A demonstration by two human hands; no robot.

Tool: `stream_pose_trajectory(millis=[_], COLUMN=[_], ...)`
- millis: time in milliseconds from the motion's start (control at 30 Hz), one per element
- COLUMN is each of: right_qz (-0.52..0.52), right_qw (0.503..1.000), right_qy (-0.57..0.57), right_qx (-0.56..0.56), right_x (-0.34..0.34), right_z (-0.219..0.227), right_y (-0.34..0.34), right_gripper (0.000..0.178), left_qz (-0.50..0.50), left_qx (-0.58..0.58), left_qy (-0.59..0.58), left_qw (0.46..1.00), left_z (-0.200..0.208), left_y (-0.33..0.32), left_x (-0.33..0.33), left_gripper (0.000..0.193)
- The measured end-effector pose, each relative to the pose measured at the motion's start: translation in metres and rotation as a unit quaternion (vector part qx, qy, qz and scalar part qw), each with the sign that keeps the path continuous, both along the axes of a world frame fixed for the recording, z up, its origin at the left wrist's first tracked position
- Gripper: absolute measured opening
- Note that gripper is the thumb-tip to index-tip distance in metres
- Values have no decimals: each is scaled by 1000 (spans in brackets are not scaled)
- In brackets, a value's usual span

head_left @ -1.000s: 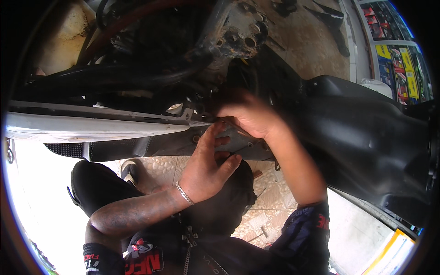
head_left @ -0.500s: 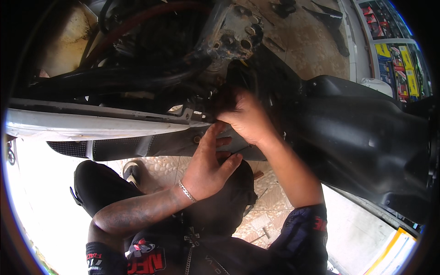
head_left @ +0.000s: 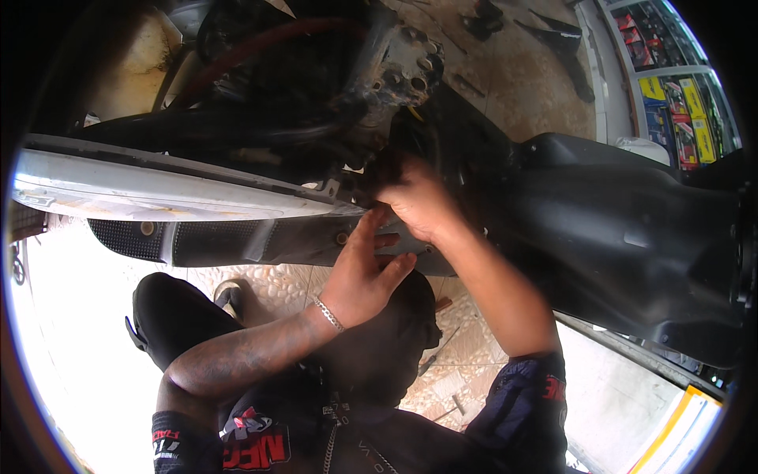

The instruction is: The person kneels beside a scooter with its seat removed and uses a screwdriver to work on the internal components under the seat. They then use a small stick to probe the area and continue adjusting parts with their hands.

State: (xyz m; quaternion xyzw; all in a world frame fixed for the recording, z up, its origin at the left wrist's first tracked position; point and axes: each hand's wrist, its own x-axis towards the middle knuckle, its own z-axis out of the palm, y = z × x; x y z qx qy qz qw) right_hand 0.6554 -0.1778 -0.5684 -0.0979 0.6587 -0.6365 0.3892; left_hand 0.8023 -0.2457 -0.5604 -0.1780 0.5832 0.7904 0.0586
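A long white body panel (head_left: 181, 186) of a partly stripped scooter runs in from the left and narrows toward my hands. At its narrow end, my left hand (head_left: 363, 272) rests its index fingertip close to the panel edge, with thumb and fingers apart and nothing visibly held. Just to the right, my right hand (head_left: 418, 201) reaches into the dark gap beside the panel's bracket. Its fingers are lost in shadow, so what they touch is hidden. Below the panel lies a black textured floorboard trim (head_left: 217, 241).
A rusty metal frame bracket (head_left: 407, 67) with holes stands above my hands. Large black plastic bodywork (head_left: 616, 229) fills the right. Behind it is a glass shelf with coloured boxes (head_left: 687, 118). Loose dark parts (head_left: 553, 35) lie on the tiled floor.
My view has shifted slightly, so the white panel's left end sits higher and shows more of its outer face. Both hands stay in nearly the same place at the panel's tip.
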Motion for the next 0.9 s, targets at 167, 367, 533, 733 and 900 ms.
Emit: stream_pose_trajectory(millis=[167,367,533,733,900], right_qz=[41,1,-53,-19,-38], right_qw=[992,994,998,986,988], right_qy=[101,75,-26,112,100], right_qx=[71,74,16,121,111], right_x=[-2,5,10,10,12], right_z=[2,16,17,20,25], right_y=[-4,-5,-7,-11,-13], right_gripper=[31,31,37,33,36], left_qz=[-1,-7,-4,5,16], left_qx=[3,-10,-6,-8,22], left_qy=[24,37,48,55,53], left_qw=[1000,999,999,998,998], left_z=[-8,-13,-16,-17,-15], left_y=[0,-1,0,0,2], left_x=[-2,-5,-6,-8,-9], left_gripper=[74,75,71,65,65])
